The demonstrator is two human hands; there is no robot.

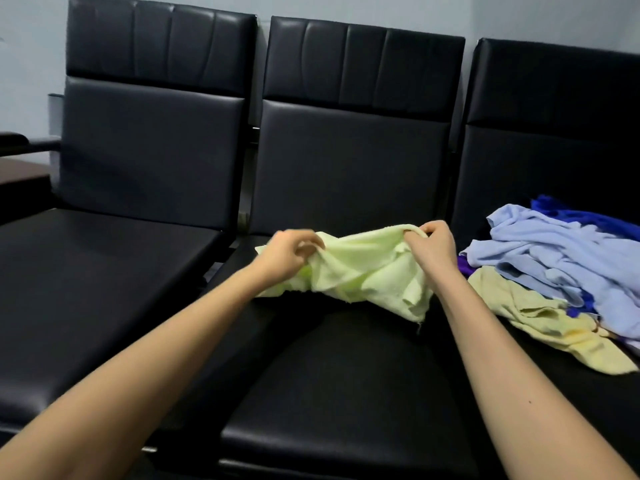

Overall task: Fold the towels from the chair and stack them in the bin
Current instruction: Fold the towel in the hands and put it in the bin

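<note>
We saw two bare arms, cut off by the lower corners of the view. The left forearm (pixel 156 368) and the right forearm (pixel 498 355) were long, slender and smooth, uncovered right to the frame's edge. A small dark mole (pixel 530 402) marked the right forearm partway along. The left hand (pixel 287 254) and the right hand (pixel 433 249) were bare as well; the left hand's fingers (pixel 306 249) looked blurred.

Pale green towel (pixel 360 268) hangs crumpled above the middle black chair seat (pixel 346 375), unfolded towel pile (pixel 561 268) heaped on the right seat.
</note>
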